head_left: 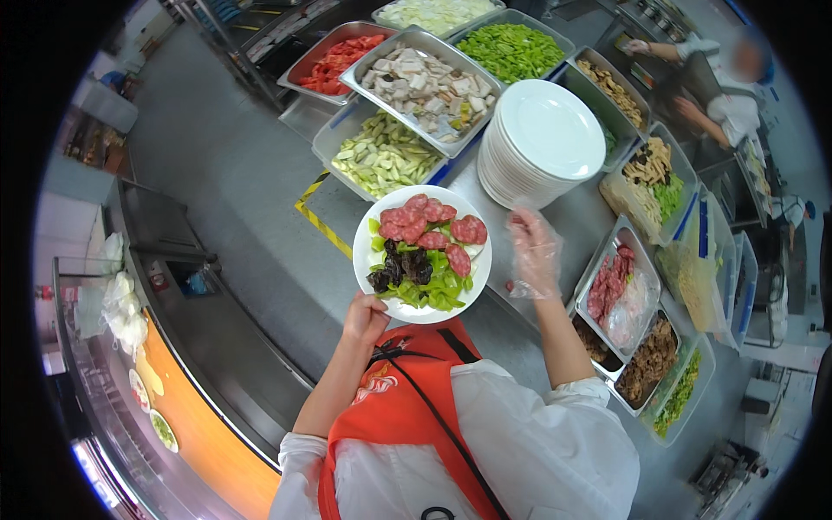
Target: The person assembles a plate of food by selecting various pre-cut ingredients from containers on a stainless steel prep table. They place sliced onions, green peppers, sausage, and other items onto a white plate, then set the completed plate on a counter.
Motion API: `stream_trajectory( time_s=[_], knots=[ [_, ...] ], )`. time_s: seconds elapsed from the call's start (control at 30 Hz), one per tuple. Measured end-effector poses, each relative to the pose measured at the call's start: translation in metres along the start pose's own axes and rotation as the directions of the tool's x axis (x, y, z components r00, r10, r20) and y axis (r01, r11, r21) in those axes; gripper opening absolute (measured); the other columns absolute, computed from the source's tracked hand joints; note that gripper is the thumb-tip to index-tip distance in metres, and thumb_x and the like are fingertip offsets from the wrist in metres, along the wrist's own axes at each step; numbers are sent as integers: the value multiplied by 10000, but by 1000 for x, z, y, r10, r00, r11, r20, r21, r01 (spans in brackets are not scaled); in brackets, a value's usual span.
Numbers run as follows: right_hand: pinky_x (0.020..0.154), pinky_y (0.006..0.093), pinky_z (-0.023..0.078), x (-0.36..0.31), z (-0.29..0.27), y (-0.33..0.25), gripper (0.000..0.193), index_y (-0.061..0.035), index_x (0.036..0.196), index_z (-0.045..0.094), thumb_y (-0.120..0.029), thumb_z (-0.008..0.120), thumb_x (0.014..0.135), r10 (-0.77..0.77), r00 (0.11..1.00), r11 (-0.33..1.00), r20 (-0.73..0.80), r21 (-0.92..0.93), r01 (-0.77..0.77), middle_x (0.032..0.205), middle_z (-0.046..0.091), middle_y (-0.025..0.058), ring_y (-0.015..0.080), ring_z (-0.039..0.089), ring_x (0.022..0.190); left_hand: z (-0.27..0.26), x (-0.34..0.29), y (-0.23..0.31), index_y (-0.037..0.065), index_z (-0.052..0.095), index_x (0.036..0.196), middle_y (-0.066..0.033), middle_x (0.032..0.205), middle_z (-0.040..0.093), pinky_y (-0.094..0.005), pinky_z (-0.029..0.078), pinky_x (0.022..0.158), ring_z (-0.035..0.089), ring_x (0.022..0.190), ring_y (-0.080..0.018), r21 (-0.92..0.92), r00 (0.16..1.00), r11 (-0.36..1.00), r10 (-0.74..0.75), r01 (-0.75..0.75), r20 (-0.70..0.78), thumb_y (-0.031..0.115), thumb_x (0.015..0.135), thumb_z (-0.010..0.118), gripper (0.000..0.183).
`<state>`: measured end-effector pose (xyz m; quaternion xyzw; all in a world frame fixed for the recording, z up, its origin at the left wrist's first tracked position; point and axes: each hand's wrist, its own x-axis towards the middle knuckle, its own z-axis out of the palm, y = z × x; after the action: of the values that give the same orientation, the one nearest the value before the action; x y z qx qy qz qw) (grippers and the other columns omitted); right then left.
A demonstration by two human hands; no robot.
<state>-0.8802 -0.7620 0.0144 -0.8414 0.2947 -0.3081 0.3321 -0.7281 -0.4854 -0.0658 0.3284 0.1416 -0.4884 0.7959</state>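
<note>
My left hand (367, 319) is closed on the near left rim of a white plate (481, 276), holding it in front of my apron. Slices of red, fat-flecked sausage (404, 221) lie across the plate's far side. Nearer me are green pepper pieces (442, 289) and dark wood ear fungus (411, 265). My right hand (534, 256), in a clear plastic glove, is just right of the plate, over the counter. Its fingers are curled together; whether anything is between them is hidden. Beyond it stands a tall stack of white plates (555, 130).
Metal pans of sliced pale meat (425, 82) and red pieces (342, 65) stand at the back, above a tub of cut green vegetable (386, 156). A pan of sliced sausage (610, 282) is at the right. A co-worker (724, 95) stands far right; an orange counter (186, 381) runs left.
</note>
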Motion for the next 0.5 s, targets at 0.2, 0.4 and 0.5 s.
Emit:
stream_trajectory(
  time_s=[0.2,0.4,0.5],
  knots=[
    [888,413,494,13,10,-63,247,-105,1139,623,-119,539,907,-489,858,851,158,-131,509,1116,642,149,314,607,1051,5,17,-8,-21,433,1292,-161,1247,554,-446,444,998,537,1159,-344,16,996,999,-52,51,72,-140,578,405,724],
    [861,443,478,-26,-29,68,246,-49,1079,606,-192,549,887,222,968,968,-114,-93,-233,1089,611,196,392,599,965,-2,19,-14,-21,443,1285,-162,1250,553,-461,424,1019,530,1168,-346,17,990,998,-56,54,132,-118,571,420,721],
    [818,461,490,-81,-10,105,279,-48,1094,579,-216,549,873,401,905,760,138,-602,-245,1106,592,210,391,603,933,-3,16,-12,-26,445,1282,-169,1251,550,-470,416,1025,526,1169,-354,7,992,999,-40,40,117,-112,570,426,718]
  ],
)
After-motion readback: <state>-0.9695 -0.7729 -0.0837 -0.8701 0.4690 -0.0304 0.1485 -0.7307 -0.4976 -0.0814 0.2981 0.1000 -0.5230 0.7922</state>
